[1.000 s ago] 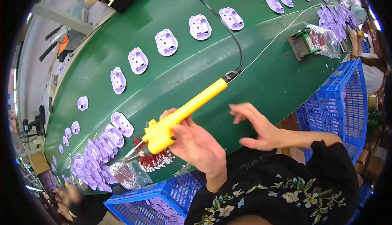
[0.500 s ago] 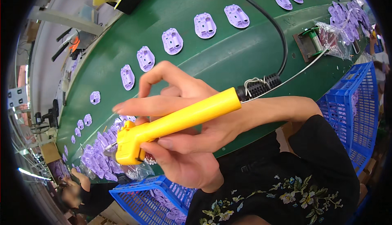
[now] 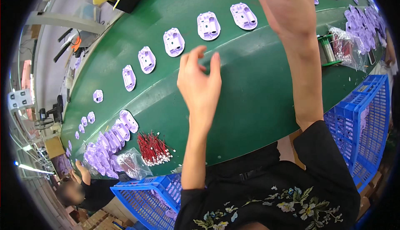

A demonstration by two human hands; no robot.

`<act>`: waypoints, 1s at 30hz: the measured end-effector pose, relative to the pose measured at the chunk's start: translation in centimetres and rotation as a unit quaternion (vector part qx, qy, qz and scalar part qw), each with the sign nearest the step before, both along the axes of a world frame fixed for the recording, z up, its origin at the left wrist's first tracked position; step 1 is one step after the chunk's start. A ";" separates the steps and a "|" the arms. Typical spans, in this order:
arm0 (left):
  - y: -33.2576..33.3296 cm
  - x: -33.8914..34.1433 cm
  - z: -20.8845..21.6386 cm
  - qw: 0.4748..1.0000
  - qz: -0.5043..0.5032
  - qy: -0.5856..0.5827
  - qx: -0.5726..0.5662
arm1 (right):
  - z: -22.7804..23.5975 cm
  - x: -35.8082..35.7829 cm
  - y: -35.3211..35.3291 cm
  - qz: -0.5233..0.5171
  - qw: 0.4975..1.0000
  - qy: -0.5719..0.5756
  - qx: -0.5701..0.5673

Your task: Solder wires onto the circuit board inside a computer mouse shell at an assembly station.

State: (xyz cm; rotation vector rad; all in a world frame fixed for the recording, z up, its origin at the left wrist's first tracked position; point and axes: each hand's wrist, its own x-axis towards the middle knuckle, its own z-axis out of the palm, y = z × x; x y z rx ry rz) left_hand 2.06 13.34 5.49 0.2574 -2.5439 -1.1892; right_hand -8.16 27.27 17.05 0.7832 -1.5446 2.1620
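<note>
The left hand (image 3: pixel 199 84) is above the green bench (image 3: pixel 250 100), with thumb and fingers spread apart and nothing between them. Just beside it, a purple plastic shell (image 3: pixel 173 42) lies in a curved row of similar ones. The right hand (image 3: pixel 285 0) is cut by the upper edge, so I cannot tell its fingers. Red wires (image 3: pixel 153 148) lie near a heap of shells (image 3: pixel 102 155), at the bench's left part.

broad green table (image 3: pixel 250 96), pale beam (image 3: pixel 66 22) at upper left, lit tube lamp (image 3: pixel 35 168) at lower left
</note>
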 end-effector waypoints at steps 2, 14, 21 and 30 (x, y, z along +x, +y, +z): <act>-0.1 -3.9 -2.6 0.990 0.025 0.029 -0.137 | -0.6 -0.9 0.1 -0.023 1.000 0.011 0.003; -3.3 1.6 -1.6 0.974 -0.108 0.053 -0.190 | 0.0 0.9 -0.8 0.020 1.000 -0.002 -0.022; -8.9 14.1 -1.8 0.972 -0.056 -0.041 -0.224 | -2.2 1.1 -3.4 0.104 0.993 -0.046 0.024; -14.3 18.8 -1.3 0.900 0.181 -0.126 -0.376 | -5.1 3.6 -7.4 0.286 0.946 -0.123 0.091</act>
